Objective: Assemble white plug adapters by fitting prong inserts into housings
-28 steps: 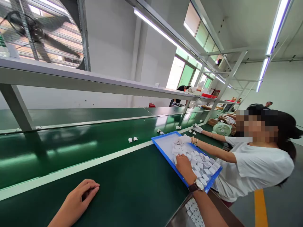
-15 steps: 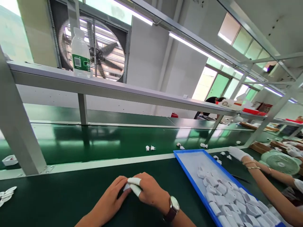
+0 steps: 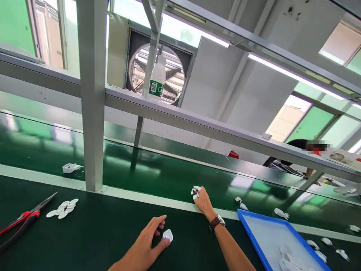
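1. While left hand [image 3: 148,241] fingers spread apart, thumb touches white cap [image 3: 168,235] on table [image 3: 98,233], likely steadying it
2. right hand [image 3: 203,202] seems pinching small part [image 3: 193,192], partly hidden
3. blue tray [image 3: 252,237] nearby, probably for easy reach

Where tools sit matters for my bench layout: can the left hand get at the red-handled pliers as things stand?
Probably yes: little stands between the left hand and the pliers; the white discs lie by the tips, not the handles. The thumb touches a white piece.
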Motion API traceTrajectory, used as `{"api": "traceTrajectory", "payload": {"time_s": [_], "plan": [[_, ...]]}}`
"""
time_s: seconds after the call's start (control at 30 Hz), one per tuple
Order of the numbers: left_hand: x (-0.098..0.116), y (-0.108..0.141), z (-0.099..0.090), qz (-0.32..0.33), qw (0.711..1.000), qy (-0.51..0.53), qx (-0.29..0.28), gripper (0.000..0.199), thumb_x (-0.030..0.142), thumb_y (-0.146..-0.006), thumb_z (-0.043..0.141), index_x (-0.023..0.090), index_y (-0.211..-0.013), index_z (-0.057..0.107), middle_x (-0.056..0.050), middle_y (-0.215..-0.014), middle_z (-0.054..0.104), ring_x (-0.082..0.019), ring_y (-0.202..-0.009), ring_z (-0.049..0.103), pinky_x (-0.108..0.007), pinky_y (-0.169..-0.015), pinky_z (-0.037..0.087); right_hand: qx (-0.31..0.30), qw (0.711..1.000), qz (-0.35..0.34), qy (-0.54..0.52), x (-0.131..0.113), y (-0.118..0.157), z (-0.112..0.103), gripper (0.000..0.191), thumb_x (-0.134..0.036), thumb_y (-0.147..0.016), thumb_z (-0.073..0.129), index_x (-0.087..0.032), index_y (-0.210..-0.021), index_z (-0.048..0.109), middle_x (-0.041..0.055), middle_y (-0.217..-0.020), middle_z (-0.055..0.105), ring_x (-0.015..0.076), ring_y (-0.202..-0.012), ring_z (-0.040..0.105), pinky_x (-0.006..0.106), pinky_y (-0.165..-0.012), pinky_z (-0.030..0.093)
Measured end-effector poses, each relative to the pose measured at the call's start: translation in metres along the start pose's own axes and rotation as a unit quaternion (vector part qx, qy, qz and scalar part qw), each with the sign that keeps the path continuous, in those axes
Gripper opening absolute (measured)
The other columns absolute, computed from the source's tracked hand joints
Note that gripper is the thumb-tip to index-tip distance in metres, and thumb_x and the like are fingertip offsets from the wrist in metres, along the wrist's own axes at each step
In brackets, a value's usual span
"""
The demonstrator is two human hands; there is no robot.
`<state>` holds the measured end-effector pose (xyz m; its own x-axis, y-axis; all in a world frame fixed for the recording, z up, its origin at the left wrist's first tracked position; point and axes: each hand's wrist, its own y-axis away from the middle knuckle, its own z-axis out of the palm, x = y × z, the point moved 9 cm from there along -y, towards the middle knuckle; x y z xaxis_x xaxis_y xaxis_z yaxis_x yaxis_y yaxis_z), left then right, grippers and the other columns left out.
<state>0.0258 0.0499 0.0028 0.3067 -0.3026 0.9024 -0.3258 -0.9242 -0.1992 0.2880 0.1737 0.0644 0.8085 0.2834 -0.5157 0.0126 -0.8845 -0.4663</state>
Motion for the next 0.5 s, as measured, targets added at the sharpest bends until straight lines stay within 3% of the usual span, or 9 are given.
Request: {"api": "traceTrajectory", "payload": {"time_s": [0.17,0.3,0.4,0.47,0.5], "plan": [[0.026,0.001,-0.021,0.042,0.991,0.078,0.102,0.055,0.043,-0.087,0.070,0.030,-0.138,0.055,-0.010,-0.131,0.061,-0.026,-0.111,0.065,-0.043,-0.098,0.057,-0.049,0.988,-0.069,-0.132,-0.085,0.055,0.026,0.036,-0.019,-0.090,0.051,-0.018,-0.123,0.064,0.0080,-0.099,0.069,0.0192,-0.085,0.071,0.031,-0.077,0.061],[0.030,0.004,-0.016,-0.020,0.958,0.277,0.073,0.059,0.044,-0.075,0.082,0.022,-0.126,0.060,-0.010,-0.116,0.069,-0.025,-0.100,0.070,-0.040,-0.089,0.060,-0.131,0.947,-0.084,-0.281,-0.145,0.101,0.029,0.034,-0.027,-0.095,0.054,-0.023,-0.128,0.061,0.0077,-0.102,0.069,0.0195,-0.087,0.071,0.031,-0.075,0.063],[0.030,0.008,-0.019,-0.045,0.964,0.253,0.065,0.048,0.043,-0.075,0.080,0.019,-0.114,0.067,-0.008,-0.103,0.073,-0.024,-0.092,0.070,-0.037,-0.085,0.059,-0.108,0.954,-0.112,-0.257,-0.184,0.109,-0.009,0.031,-0.030,-0.096,0.057,-0.024,-0.126,0.064,0.0095,-0.111,0.069,0.0223,-0.098,0.070,0.037,-0.084,0.062],[0.030,0.010,-0.031,-0.045,0.987,0.124,0.089,0.039,0.039,-0.078,0.075,0.019,-0.111,0.069,-0.007,-0.098,0.074,-0.022,-0.084,0.069,-0.035,-0.080,0.058,-0.044,0.950,-0.165,-0.260,-0.213,0.112,-0.058,0.021,-0.032,-0.098,0.059,-0.026,-0.115,0.069,0.0097,-0.115,0.069,0.0254,-0.108,0.068,0.043,-0.093,0.059],[0.030,0.010,-0.036,-0.044,0.993,0.056,0.097,0.034,0.036,-0.080,0.073,0.020,-0.110,0.070,-0.006,-0.097,0.074,-0.021,-0.082,0.068,-0.035,-0.079,0.057,-0.049,0.932,-0.174,-0.314,-0.225,0.116,-0.080,0.019,-0.033,-0.102,0.053,-0.027,-0.112,0.068,0.0074,-0.105,0.071,0.0232,-0.097,0.071,0.043,-0.089,0.061]]}}
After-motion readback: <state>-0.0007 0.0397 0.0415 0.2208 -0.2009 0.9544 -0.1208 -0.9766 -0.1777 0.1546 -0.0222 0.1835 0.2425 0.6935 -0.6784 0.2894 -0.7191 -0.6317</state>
